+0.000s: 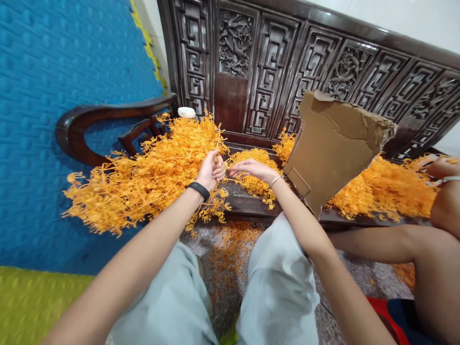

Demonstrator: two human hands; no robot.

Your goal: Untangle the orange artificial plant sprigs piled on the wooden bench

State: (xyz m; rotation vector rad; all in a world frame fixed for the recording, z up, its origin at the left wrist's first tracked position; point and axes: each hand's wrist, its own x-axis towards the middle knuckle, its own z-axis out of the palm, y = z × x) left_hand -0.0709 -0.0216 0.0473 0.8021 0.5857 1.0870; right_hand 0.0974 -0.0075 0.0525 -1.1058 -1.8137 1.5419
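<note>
Both hands at the inner edge of the large orange heap, left hand curled, right hand extended

Directions follow a clock face on the view, twelve at the top. The large orange heap (pixel 151 177) of branching stems lies from seven round to twelve o'clock of the left hand (pixel 212 171), its inner edge right at the knuckles. The left fingers are bent toward the palm; whether they are clamped on a stem cannot be told. The right hand (pixel 253 168) sits at three o'clock of the left, a narrow gap between them, its fingers straight, close together and pointing to nine. A smaller orange bunch (pixel 268 194) shows beyond and below it, from twelve round to five o'clock; contact cannot be confirmed.

Edges: the dark wooden bench (pixel 239 203) ends at its front lip, at six o'clock of the hands; the large heap overhangs that lip at seven to eight. A carved backrest (pixel 232 103) bounds the seat at twelve, a curved armrest (pixel 77 134) at ten. A torn cardboard sheet (pixel 330 143) stands tilted at two to three o'clock of the right hand, limiting room on that side. Between heap and bunch, a strip of bare seat shows below the hands. Farther at three o'clock, well apart, a co-worker's hand (pixel 443 167) is beside another orange heap (pixel 391 189).
</note>
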